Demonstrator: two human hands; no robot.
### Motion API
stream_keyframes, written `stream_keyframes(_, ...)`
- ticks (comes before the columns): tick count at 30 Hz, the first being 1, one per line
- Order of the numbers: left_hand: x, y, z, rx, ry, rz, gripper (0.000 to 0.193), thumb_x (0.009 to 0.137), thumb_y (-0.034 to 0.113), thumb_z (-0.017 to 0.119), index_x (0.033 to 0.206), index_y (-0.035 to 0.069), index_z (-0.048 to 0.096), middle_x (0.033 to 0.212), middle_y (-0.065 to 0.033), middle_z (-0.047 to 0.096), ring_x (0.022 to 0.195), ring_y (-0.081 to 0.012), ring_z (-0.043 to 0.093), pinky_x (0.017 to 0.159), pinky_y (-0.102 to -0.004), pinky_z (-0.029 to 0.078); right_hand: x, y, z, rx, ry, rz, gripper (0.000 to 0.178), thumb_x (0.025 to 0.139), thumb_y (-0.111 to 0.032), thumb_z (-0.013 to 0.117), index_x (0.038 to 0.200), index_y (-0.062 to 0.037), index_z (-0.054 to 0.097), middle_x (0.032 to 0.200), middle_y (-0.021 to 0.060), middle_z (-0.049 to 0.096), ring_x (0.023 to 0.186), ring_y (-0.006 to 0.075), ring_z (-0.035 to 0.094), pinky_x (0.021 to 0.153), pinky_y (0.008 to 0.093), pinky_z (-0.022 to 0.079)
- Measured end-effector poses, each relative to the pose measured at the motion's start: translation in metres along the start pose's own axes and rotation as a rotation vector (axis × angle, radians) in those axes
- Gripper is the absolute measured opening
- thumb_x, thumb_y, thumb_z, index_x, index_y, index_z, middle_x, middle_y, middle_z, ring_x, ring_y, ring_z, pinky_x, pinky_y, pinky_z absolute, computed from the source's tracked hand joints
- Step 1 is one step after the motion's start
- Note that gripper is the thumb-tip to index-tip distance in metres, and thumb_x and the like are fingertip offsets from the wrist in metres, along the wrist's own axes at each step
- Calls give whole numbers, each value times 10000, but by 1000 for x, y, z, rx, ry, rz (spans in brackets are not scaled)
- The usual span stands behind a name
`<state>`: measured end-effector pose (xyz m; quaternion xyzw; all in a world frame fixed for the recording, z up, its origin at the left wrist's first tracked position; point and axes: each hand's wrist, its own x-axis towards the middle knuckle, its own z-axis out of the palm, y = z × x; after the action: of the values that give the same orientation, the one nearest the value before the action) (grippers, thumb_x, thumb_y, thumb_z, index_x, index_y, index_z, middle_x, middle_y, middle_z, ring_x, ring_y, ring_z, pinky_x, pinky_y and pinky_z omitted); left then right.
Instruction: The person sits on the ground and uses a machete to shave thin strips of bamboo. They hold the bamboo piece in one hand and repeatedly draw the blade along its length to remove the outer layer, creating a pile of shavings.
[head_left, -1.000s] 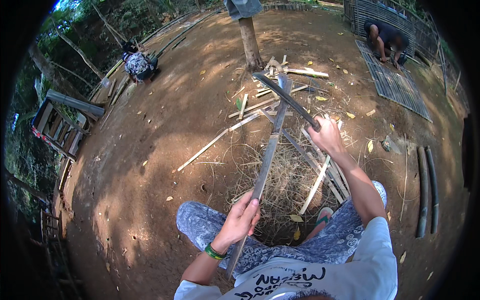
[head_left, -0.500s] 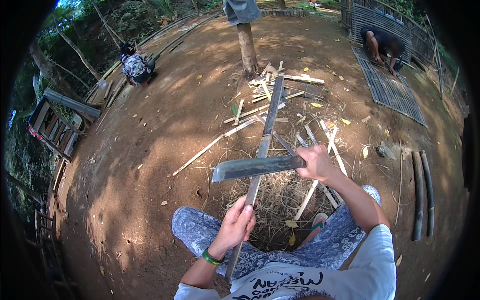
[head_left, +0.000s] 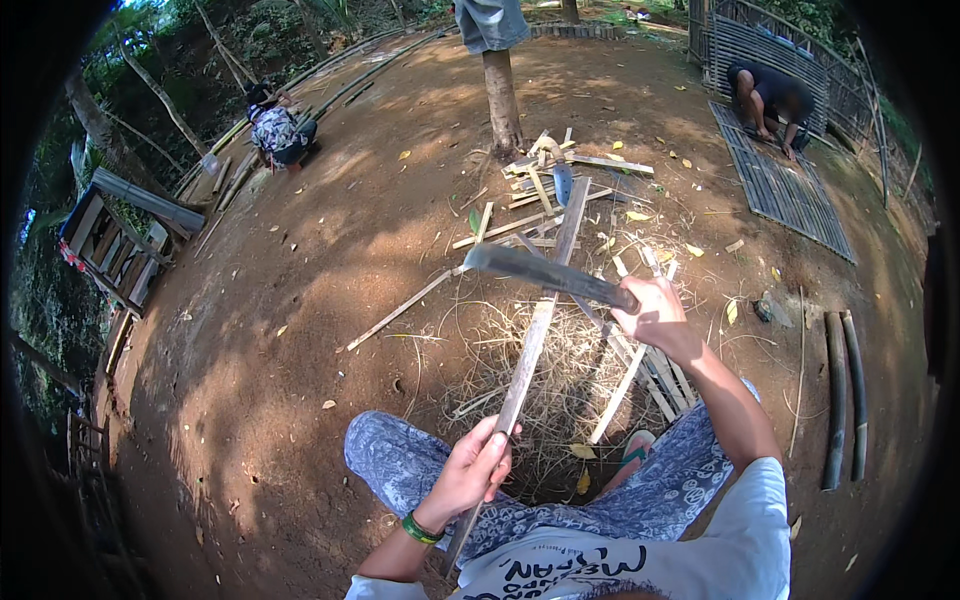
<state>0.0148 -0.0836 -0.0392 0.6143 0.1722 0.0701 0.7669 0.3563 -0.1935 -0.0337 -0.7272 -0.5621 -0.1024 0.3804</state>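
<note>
My left hand (head_left: 472, 467) is closed around the lower part of a long split bamboo slat (head_left: 528, 360). The slat slants up and away from my lap to the pile ahead. In my right hand (head_left: 657, 318) is the handle of a machete (head_left: 545, 273), its dark blade pointing left across the slat. Seen from above, the blade crosses the slat's upper half; whether it touches is unclear. Thin curly shavings (head_left: 570, 375) lie on the ground between my bent knees.
Ahead, a pile of bamboo strips (head_left: 535, 200) lies by a tree trunk (head_left: 502, 105). Two dark bamboo poles (head_left: 835, 400) rest at right. One person (head_left: 768, 95) bends over a slatted bamboo panel (head_left: 785, 190) at far right; another (head_left: 277, 130) squats far left.
My right hand has lifted the machete farther up and away along the slat, and its blade has turned. The slat's far end has swung slightly right; my left hand stays nearly in place.
</note>
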Motion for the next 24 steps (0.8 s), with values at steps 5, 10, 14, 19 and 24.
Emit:
stream_keyframes(5, -13, -10, -2, -54, -23, -30, 333, 1102, 267, 344, 1296, 27, 468, 635, 21, 455, 410, -30, 381, 389, -164, 334, 18, 44, -15, -79, 3, 427, 228, 792, -178, 670, 677, -4, 578, 580, 187, 569, 532, 338, 581, 564, 442, 458)
stream_keyframes(10, -17, -14, -9, -95, -9, -13, 501, 1095, 291, 380, 1531, 73, 267, 618, 42, 399, 408, -33, 361, 390, -168, 329, 14, 75, -11, -49, 224, 455, 262, 826, -195, 684, 709, 12, 577, 553, 111, 523, 518, 229, 512, 540, 392, 396)
stream_keyframes(14, 4, -11, -16, -182, 26, 13, 577, 1081, 251, 442, 1578, 149, 167, 618, 46, 393, 438, -44, 400, 408, -190, 351, 9, 58, 3, 102, 184, 501, 314, 853, -231, 723, 692, -13, 564, 545, 1, 444, 531, 106, 390, 509, 329, 316)
stream_keyframes(19, 35, 7, -18, -257, 14, -29, 526, 1091, 272, 401, 1569, 157, 215, 717, 9, 442, 540, -68, 486, 466, -218, 399, -1, 35, 17, 128, 98, 498, 331, 857, -256, 738, 698, -23, 565, 529, 7, 424, 521, 112, 379, 497, 340, 315)
stream_keyframes(24, 56, 16, -18, -247, -23, -42, 470, 1096, 272, 393, 1547, 220, 275, 786, 30, 399, 557, -43, 333, 479, -181, 287, -8, -5, 25, 95, 35, 406, 297, 878, -267, 711, 764, -12, 612, 503, 64, 465, 470, 163, 445, 502, 365, 358)
